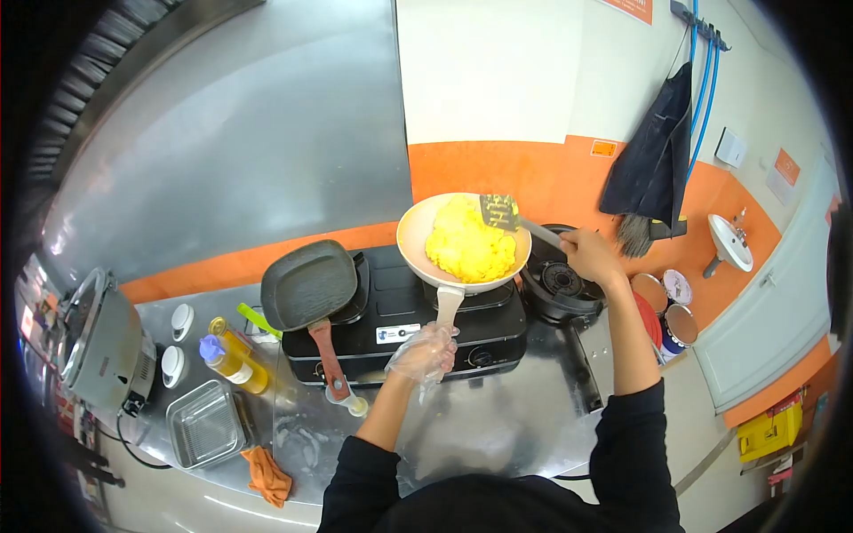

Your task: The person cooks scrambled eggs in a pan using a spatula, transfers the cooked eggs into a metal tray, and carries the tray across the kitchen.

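My left hand (425, 354), in a clear plastic glove, is closed around the cream handle of a light-coloured frying pan (414, 233). Yellow scrambled egg (466, 244) fills much of the pan, which is over the right side of a black gas stove (400, 306). My bare right hand (586, 255) grips a slotted spatula (499, 211) by its grey handle. The spatula's head is at the upper right of the pan, over the egg, with yellow bits on it. The pan hides most of the burner below it.
A dark square pan (309, 282) rests on the stove's left side. Farther left are oil bottles (233, 364), a glass dish (206, 425), an orange cloth (267, 477) and a steel cooker (111, 351). A black burner (562, 281) stands right of the stove.
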### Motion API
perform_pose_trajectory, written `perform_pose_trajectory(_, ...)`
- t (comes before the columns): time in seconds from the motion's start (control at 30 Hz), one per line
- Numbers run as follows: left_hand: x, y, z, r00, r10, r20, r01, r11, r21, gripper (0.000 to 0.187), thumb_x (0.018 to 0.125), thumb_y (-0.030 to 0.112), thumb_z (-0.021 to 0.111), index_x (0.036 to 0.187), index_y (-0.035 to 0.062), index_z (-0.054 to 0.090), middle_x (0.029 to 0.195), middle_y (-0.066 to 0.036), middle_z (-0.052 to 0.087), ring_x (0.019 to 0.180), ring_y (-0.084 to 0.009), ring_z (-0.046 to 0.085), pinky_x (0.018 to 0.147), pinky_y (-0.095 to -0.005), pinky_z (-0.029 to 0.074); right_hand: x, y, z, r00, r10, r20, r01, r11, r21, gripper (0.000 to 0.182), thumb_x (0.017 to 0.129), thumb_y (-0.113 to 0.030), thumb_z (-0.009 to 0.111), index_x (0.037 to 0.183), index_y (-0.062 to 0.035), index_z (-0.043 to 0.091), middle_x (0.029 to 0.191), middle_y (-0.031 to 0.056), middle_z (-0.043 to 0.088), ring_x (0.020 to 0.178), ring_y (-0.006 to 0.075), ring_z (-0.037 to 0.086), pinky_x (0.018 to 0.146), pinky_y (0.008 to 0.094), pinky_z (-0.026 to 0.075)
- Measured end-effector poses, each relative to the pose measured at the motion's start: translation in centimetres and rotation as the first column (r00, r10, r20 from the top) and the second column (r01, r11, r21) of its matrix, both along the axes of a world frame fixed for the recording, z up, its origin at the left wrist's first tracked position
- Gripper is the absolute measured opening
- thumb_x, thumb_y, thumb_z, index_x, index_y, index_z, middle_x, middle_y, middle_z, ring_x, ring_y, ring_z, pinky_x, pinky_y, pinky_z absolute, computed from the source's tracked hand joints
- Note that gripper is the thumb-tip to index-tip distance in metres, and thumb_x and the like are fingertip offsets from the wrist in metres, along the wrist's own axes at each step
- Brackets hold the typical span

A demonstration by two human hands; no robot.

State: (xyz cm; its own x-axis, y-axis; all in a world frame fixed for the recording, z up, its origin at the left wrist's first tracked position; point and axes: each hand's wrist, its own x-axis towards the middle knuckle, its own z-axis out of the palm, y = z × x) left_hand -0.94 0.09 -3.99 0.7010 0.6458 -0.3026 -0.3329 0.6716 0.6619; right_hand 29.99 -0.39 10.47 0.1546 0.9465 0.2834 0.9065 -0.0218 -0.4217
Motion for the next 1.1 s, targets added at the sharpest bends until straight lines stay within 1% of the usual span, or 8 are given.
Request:
perform_pose_trajectory(0.17, 1.2, -1.3, 2.4, 0.901, 0.176, -0.395, -0.069, 0.96, 0.271, 0.024, 0.091, 0.025, 0.051, 0.102, 0.0083, 0.038, 0.073, -0.004, 0.045, 0.05, -0.009, 0.042, 0.044, -0.023, 0.04, 1.6, 4.0, 0.5, 0.982, -0.072, 0.172, 0.084, 0.994, -0.063, 0.018, 0.081, -0.011, 0.055, 0.089, -0.0008, 0.068, 0.081, 0.0261, 0.063, 0.079, 0.0394, 0.063, 0.074, 0.0447, 0.049)
perform_pose_trajectory(0.3, -0.1, -0.2, -0.4, 0.999, -0.033, 0.032, 0.033, 0.999, -0.007, 0.023, 0.088, 0.019, 0.055, 0.1, 0.0162, 0.036, 0.073, -0.002, 0.044, 0.049, -0.0112, 0.046, 0.044, -0.0252, 0.041, 3.3, 10.8, -4.3, 0.932, 0.026, 0.362, 0.019, 0.993, -0.12, 0.019, 0.078, -0.011, 0.054, 0.087, -0.0003, 0.067, 0.083, 0.0266, 0.062, 0.081, 0.0411, 0.062, 0.076, 0.0456, 0.048)
perform_pose_trajectory(0.37, -0.3, -0.2, 0.3, 0.988, -0.025, -0.15, 0.054, 0.979, 0.195, 0.036, 0.089, 0.025, 0.058, 0.113, 0.0158, 0.032, 0.079, -0.001, 0.044, 0.052, -0.0113, 0.045, 0.047, -0.0249, 0.04, 4.2, 14.3, -6.0, 0.921, 0.111, 0.374, -0.057, 0.987, -0.151, 0.02, 0.078, -0.011, 0.053, 0.088, -0.001, 0.067, 0.084, 0.0259, 0.062, 0.081, 0.0416, 0.061, 0.076, 0.0457, 0.048)
perform_pose_trajectory(0.53, -0.4, 0.4, 4.3, 0.823, -0.047, -0.566, 0.245, 0.928, 0.28, 0.078, 0.092, 0.035, 0.053, 0.145, 0.01, 0.001, 0.075, 0.001, 0.041, 0.053, -0.01, 0.04, 0.05, -0.0232, 0.038, 5.7, 22.2, -5.2, 0.834, 0.547, 0.068, -0.543, 0.837, -0.063, 0.027, 0.083, -0.01, 0.054, 0.107, -0.0074, 0.066, 0.08, 0.0185, 0.066, 0.063, 0.0268, 0.061, 0.066, 0.0357, 0.049)
perform_pose_trajectory(0.67, 0.5, -0.6, 6.1, 0.81, 0.0, -0.587, 0.045, 0.997, 0.062, 0.078, 0.092, 0.037, 0.052, 0.147, 0.013, 0.001, 0.071, 0.001, 0.04, 0.051, -0.0096, 0.038, 0.048, -0.0229, 0.038, 6.0, 31.9, -5.4, 0.686, 0.715, -0.134, -0.726, 0.664, -0.176, 0.026, 0.086, -0.015, 0.057, 0.111, -0.0121, 0.066, 0.073, 0.0076, 0.065, 0.062, 0.0155, 0.057, 0.061, 0.0326, 0.047)
perform_pose_trajectory(0.73, 0.5, -0.5, 5.9, 0.803, -0.021, -0.595, 0.074, 0.995, 0.064, 0.079, 0.094, 0.033, 0.051, 0.147, 0.0169, -0.006, 0.075, 0.001, 0.043, 0.053, -0.0084, 0.041, 0.048, -0.0237, 0.039, 2.7, 31.0, -1.3, 0.697, 0.664, -0.27, -0.679, 0.491, -0.546, 0.028, 0.087, -0.013, 0.057, 0.114, -0.0147, 0.064, 0.071, 0.001, 0.061, 0.059, 0.0113, 0.049, 0.057, 0.0308, 0.044)
perform_pose_trajectory(0.83, 0.8, -0.9, 5.5, 0.794, 0.014, -0.607, -0.021, 1.0, -0.004, 0.067, 0.093, 0.036, 0.051, 0.146, 0.0241, 0.011, 0.069, 0.003, 0.039, 0.05, -0.0067, 0.036, 0.044, -0.0206, 0.033, 2.3, 31.1, -0.6, 0.535, 0.788, -0.305, -0.752, 0.28, -0.597, 0.032, 0.086, -0.011, 0.058, 0.117, -0.0166, 0.062, 0.07, 0.0008, 0.061, 0.062, 0.0124, 0.05, 0.06, 0.0316, 0.043)
perform_pose_trajectory(1.1, 1.3, -1.1, 6.0, 0.776, 0.084, -0.625, -0.064, 0.996, 0.054, 0.062, 0.092, 0.03, 0.053, 0.141, 0.0107, 0.02, 0.07, 0.001, 0.042, 0.049, -0.0075, 0.04, 0.044, -0.0218, 0.037, 10.8, 18.0, 6.9, 0.502, 0.864, 0.036, -0.767, 0.464, -0.444, 0.035, 0.08, -0.01, 0.062, 0.114, -0.0191, 0.065, 0.076, 0.0089, 0.062, 0.07, 0.0184, 0.056, 0.066, 0.0322, 0.043)
